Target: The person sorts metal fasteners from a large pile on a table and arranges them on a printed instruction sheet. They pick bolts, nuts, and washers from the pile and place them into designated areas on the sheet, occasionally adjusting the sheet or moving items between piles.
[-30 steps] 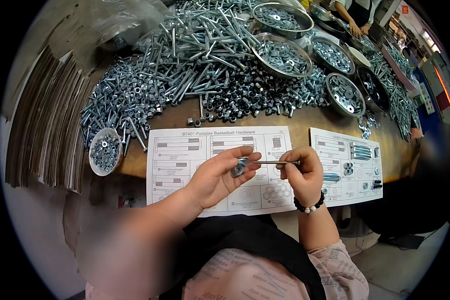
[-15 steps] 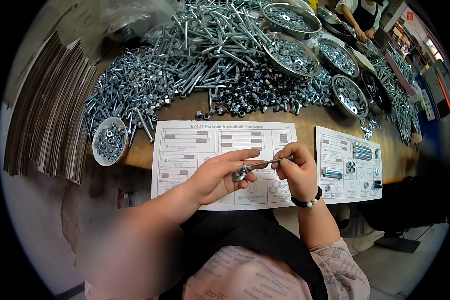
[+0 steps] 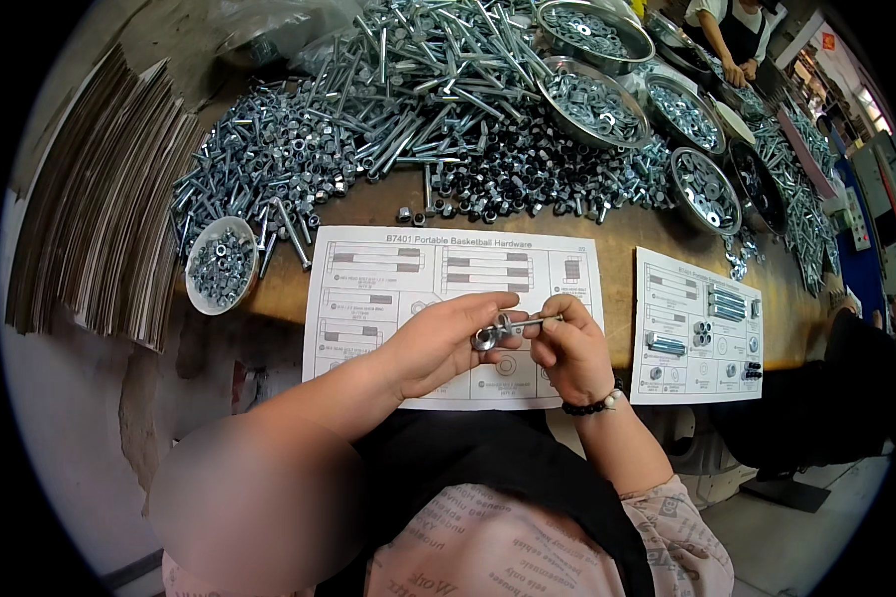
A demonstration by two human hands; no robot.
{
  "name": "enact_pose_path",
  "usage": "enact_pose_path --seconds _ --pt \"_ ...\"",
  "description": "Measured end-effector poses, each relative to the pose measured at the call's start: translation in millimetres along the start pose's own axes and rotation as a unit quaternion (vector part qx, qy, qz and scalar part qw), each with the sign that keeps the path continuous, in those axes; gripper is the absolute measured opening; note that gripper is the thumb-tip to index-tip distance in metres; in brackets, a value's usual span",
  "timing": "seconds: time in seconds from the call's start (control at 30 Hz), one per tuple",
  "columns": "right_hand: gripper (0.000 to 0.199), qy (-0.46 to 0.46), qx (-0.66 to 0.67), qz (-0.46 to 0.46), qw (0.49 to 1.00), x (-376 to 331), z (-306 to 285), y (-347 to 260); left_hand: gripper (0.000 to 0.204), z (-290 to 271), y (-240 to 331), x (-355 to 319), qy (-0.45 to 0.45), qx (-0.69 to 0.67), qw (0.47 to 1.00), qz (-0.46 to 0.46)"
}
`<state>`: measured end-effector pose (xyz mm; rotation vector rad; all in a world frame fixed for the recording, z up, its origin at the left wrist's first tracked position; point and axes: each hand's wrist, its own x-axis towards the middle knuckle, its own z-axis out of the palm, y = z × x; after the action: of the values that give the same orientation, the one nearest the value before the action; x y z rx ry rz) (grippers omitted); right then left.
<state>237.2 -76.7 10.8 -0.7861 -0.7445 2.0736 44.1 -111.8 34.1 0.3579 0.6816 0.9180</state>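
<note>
In front of me, above a printed hardware sheet [image 3: 358,323], both hands are close together. My left hand [image 3: 438,343] is curled, palm up, around a few shiny metal pieces [image 3: 488,336] that look like washers. From the right, my right hand [image 3: 574,350] pinches a thin metal rod [image 3: 530,321] between thumb and fingers. The rod's left end reaches the pieces in my left hand; whether it passes through one I cannot tell. A second sheet [image 3: 657,370] lies to the right, with bolts [image 3: 727,301], nuts and washers set on it.
A heap of long bolts [image 3: 408,109] and nuts [image 3: 289,159] covers the table's far side. At left stand a white bowl of nuts [image 3: 221,264] and stacked cardboard [image 3: 100,199]. Steel bowls of washers [image 3: 705,191] line the back right, where another person's hands [image 3: 737,72] work.
My right hand has moved slightly left, closer to my left hand, and less of the rod shows between them. The view has shifted slightly.
</note>
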Motion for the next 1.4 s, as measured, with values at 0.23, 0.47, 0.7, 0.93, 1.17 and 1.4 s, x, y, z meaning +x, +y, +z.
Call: enact_pose_path --seconds 0.23,0.47,0.7,0.93,1.17,1.4 --pt "0.011 0.028 0.060 -0.048 0.997 -2 -9 4 0.041 2 4 3 0.024 0.010 0.999 0.047" --pt "0.010 0.037 0.056 -0.054 0.996 -3 -9 8 0.035 -9 1 11 0.087 0.043 0.994 0.058" --pt "0.010 0.054 0.046 -0.083 0.994 -1 -9 8 0.021 -8 3 13 0.130 0.067 0.988 0.058" --pt "0.011 0.060 0.026 -0.102 0.993 -2 -9 9 0.015 -14 -2 21 0.106 0.073 0.987 0.096" --pt "0.011 0.061 0.008 -0.120 0.991 -3 -7 9 0.012 -4 -2 22 0.102 0.063 0.988 0.096" --pt "0.011 0.062 0.066 -0.110 0.990 -2 -9 11 0.018 1 -4 22 0.100 0.043 0.990 0.090"
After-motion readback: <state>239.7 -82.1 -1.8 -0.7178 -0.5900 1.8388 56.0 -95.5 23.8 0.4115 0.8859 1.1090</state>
